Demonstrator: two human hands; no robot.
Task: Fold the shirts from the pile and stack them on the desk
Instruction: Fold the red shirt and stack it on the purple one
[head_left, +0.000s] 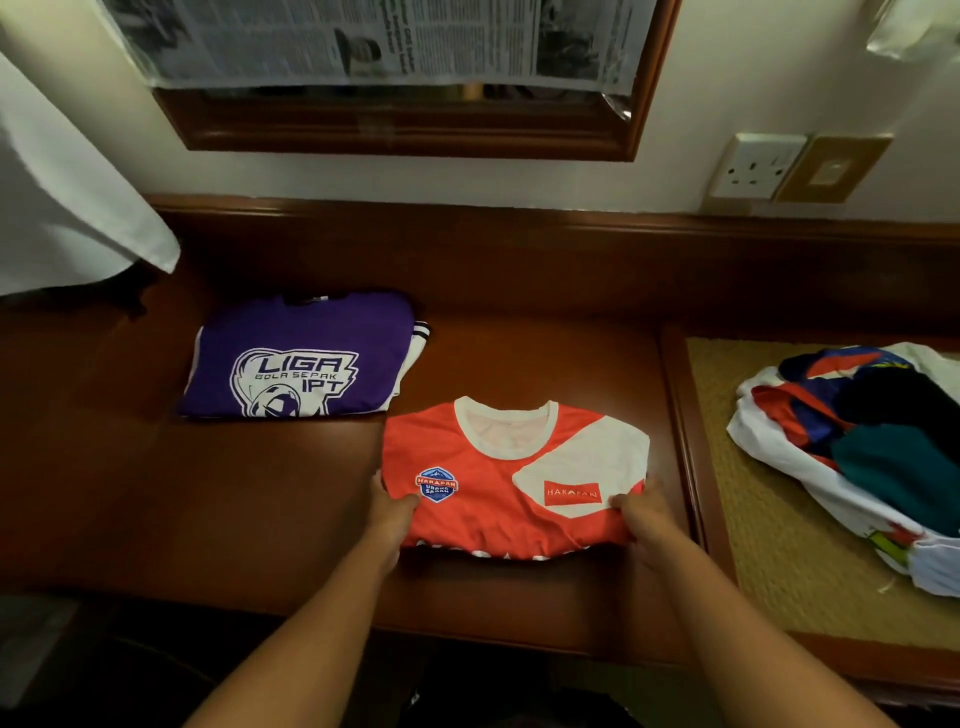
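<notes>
A folded orange and white shirt (498, 467) lies on the dark wooden desk (260, 493), collar away from me. My left hand (392, 512) grips its left edge with the thumb on top. At the shirt's right edge my right hand (644, 517) grips in the same way. A folded purple shirt (296, 358) with a white logo tops a small stack to the back left, with white fabric showing under its right side. The pile of unfolded shirts (857, 447) sits at the right on a woven mat.
The woven mat (769, 545) covers a raised surface right of the desk. A white cloth (67, 208) hangs at the far left. On the wall behind are a wooden-framed mirror (405, 124) covered with newspaper and a power socket (753, 166).
</notes>
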